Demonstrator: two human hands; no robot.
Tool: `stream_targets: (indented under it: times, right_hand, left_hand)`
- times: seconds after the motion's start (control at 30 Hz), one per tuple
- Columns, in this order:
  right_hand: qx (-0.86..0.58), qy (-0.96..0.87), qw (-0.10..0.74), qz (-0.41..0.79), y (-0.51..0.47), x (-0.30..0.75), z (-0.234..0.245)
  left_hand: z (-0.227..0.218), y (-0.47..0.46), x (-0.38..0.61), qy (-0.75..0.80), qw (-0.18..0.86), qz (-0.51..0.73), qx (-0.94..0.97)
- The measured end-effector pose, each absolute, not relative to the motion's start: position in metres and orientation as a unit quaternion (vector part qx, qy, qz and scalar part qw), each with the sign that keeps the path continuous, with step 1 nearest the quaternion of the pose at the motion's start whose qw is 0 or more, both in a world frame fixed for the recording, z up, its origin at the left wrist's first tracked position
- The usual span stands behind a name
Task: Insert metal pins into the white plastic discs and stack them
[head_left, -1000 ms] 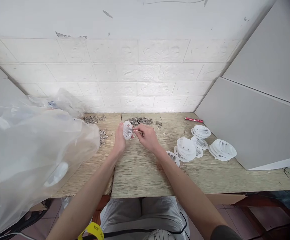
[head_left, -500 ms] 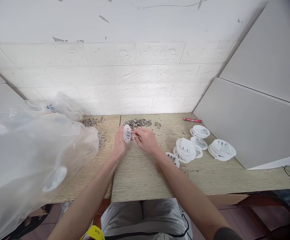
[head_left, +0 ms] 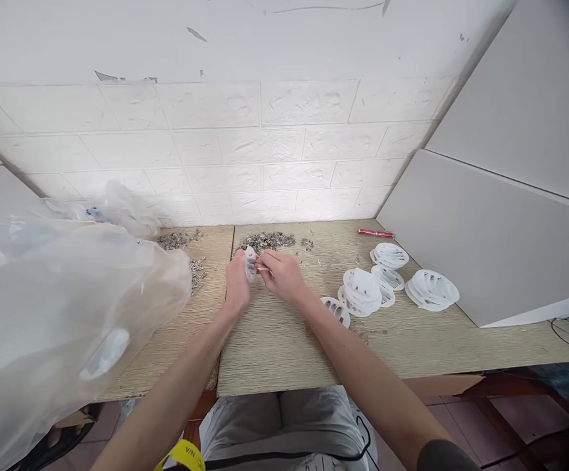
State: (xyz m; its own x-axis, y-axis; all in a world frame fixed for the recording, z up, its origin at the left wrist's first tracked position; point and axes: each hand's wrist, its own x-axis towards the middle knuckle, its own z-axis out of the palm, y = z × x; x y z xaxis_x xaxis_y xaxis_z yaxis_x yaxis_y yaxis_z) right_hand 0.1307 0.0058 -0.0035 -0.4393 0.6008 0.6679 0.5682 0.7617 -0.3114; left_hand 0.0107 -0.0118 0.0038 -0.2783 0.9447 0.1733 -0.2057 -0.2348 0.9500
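My left hand (head_left: 237,282) grips a small round white slotted plastic disc (head_left: 250,262), held on edge above the wooden table (head_left: 275,333). My right hand (head_left: 279,275) is pinched against the disc's right face with a thin metal piece between its fingers. Just beyond the hands lies a heap of small metal clips (head_left: 265,241). To the right, several white slotted discs (head_left: 363,289) lie in low stacks on the table.
A large clear plastic bag (head_left: 53,307) with white parts fills the left side. A red pen (head_left: 375,233) lies by the brick wall. A grey panel (head_left: 500,235) borders the table on the right. More discs (head_left: 431,290) sit beside it.
Both hands have shifted slightly left and nearer, and the disc has turned more edge-on. The grip is unchanged.
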Motion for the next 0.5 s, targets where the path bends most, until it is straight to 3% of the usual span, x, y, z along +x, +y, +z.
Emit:
stream_targets:
  times: [0.17,0.37,0.5]
  right_hand:
    - [-0.354,-0.843,0.399,0.067,0.006,0.134,0.003]
    - [-0.452,-0.762,0.408,0.221,0.009,0.141,0.014]
    - [-0.515,-0.722,0.392,0.245,0.011,0.142,0.013]
  left_hand:
    - [0.002,-0.007,0.003,0.434,0.428,0.649,0.455]
    - [0.004,-0.003,-0.001,0.386,0.525,0.624,0.432]
    - [0.011,-0.005,-0.003,0.354,0.588,0.62,0.381]
